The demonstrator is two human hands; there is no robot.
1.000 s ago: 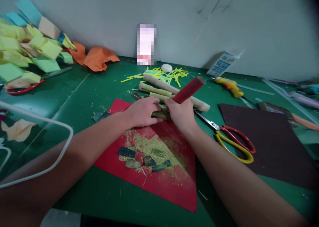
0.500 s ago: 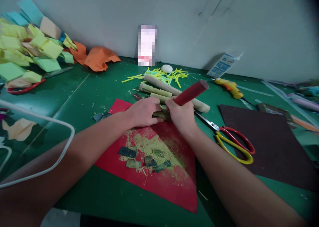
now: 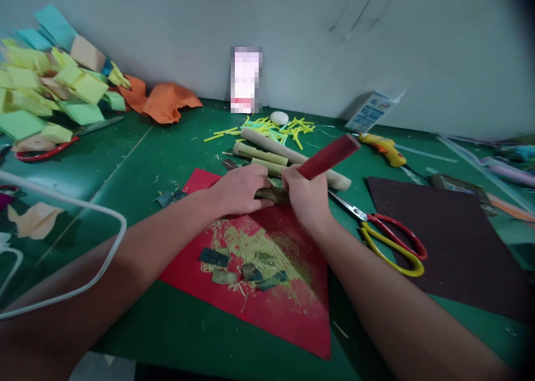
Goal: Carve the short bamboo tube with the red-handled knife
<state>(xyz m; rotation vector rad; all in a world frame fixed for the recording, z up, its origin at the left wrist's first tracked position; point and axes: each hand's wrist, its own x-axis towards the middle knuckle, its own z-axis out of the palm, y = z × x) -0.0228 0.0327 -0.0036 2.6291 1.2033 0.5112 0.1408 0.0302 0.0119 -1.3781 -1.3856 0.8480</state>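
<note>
My left hand [image 3: 242,189] is closed on a short brownish-green stick [image 3: 272,195], pressing it over the top edge of a red sheet [image 3: 288,331]. My right hand [image 3: 308,194] grips a tool with a thick round red handle [image 3: 330,155], tilted up to the right. The tool's working end is hidden behind my fingers. Both hands are close together, the tool meeting the stick's area. Pale shavings and powder [image 3: 267,242] lie on the red sheet with several dark green flat chips [image 3: 251,271]. Just beyond my hands lie pale greenish hollow stalks [image 3: 261,152] and a longer greyish stick [image 3: 271,142].
Scissors [image 3: 376,225] with red and yellow handles lie right of my right hand, partly over a dark sheet [image 3: 443,242]. Behind are a yellow glue gun [image 3: 387,149], yellow strips [image 3: 301,126] and a blurred phone [image 3: 246,80]. Folded papers [image 3: 54,86] fill the left; a white cable [image 3: 104,205] crosses my left forearm.
The red handle has tipped lower and further to the right, and my right hand has shifted slightly right. My left hand stays in place on the stick.
</note>
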